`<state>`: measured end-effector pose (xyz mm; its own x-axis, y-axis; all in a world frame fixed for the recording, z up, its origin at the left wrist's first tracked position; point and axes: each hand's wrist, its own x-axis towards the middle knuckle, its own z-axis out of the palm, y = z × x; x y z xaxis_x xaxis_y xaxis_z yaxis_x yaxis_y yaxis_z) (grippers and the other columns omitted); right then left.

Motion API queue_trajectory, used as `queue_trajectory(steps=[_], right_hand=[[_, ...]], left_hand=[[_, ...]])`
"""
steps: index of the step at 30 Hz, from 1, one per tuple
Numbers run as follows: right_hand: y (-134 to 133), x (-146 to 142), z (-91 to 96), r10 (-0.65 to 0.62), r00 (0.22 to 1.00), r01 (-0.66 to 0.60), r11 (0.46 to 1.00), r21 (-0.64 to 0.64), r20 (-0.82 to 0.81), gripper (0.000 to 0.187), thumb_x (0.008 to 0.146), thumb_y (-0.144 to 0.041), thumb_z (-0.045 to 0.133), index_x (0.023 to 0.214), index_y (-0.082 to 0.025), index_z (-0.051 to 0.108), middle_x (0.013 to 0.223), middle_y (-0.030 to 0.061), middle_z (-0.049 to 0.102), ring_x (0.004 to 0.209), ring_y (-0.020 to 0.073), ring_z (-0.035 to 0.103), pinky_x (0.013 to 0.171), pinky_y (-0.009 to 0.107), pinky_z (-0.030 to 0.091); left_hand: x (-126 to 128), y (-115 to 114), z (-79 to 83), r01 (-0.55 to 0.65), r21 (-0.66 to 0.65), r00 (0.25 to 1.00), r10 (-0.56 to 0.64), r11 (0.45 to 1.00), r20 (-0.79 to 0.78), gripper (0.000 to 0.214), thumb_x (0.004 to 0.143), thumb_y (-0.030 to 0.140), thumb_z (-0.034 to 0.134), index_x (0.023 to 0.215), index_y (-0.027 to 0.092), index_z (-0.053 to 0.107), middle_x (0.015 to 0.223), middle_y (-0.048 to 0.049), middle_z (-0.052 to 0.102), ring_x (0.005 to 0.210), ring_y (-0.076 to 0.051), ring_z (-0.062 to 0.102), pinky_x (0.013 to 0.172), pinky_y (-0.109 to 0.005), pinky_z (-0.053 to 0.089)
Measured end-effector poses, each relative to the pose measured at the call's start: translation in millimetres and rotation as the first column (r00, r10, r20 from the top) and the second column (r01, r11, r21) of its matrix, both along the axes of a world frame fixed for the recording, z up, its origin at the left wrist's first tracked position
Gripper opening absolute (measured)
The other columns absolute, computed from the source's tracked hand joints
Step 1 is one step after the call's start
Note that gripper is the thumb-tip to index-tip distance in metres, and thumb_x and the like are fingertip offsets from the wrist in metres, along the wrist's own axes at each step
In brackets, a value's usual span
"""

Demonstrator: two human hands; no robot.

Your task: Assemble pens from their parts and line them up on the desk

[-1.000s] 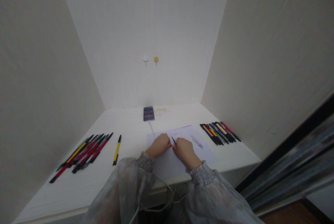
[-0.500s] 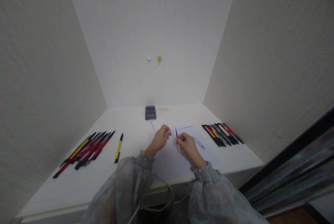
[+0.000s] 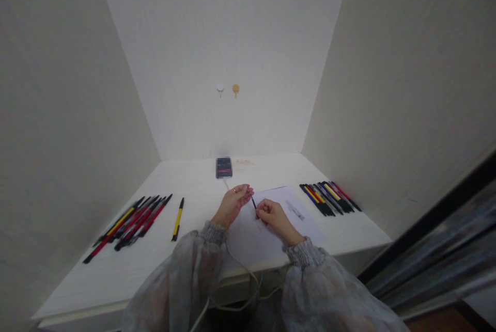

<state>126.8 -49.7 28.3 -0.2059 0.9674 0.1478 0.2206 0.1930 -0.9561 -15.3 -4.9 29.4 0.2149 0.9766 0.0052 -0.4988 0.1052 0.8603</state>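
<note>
My right hand [image 3: 273, 217] pinches the lower end of a thin dark pen refill [image 3: 253, 202] over the white paper [image 3: 256, 244]. The refill slants up and left to the fingertips of my left hand [image 3: 233, 204]. Those fingers are curled and drawn together at the refill's upper tip; whether they grip it or some tiny part is hidden. Small grey, see-through pieces [image 3: 295, 210] lie on the paper right of my right hand, too blurred to name. A yellow and black pen [image 3: 177, 219] rests alone on the table, left of my left hand.
A loose pile of red, black and yellow pens [image 3: 129, 223] covers the table's left side. Several pens lie in a row [image 3: 329, 199] at the right. A phone [image 3: 223, 167] with a white cable stands near the back wall. Side walls bound the table [image 3: 96, 290].
My right hand has tilted the refill leftward and moved it slightly left. My left hand has turned its palm more upward, and its fingertips now meet the refill's upper end.
</note>
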Motion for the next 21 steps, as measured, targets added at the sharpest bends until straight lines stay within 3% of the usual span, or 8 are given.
queue_trajectory(steps=[7,21], right_hand=[[-0.6,2.0,-0.3,-0.006,1.000,0.006,1.000,-0.004,0.013,0.007,0.065,-0.022,0.049,0.061,-0.015,0.048,0.048,-0.0049,0.051,0.036,0.0044,0.037,0.037,0.016,0.030],[-0.4,1.5,1.7,-0.023,1.000,0.023,1.000,0.007,0.017,0.009,0.065,-0.024,0.050,0.063,-0.015,0.048,0.048,-0.0047,0.051,0.036,0.0043,0.037,0.037,0.016,0.030]], left_hand=[[-0.1,-0.8,0.7,-0.012,-0.007,0.999,0.012,1.000,-0.053,0.021,0.069,0.028,0.059,0.084,0.013,0.056,0.084,-0.0062,0.062,0.078,-0.012,0.058,0.074,-0.025,0.044],[2.4,-2.4,1.9,0.049,0.028,0.999,-0.048,0.998,-0.014,0.023,0.063,0.027,0.065,0.077,0.011,0.058,0.075,-0.0048,0.061,0.071,-0.010,0.056,0.068,-0.022,0.043]])
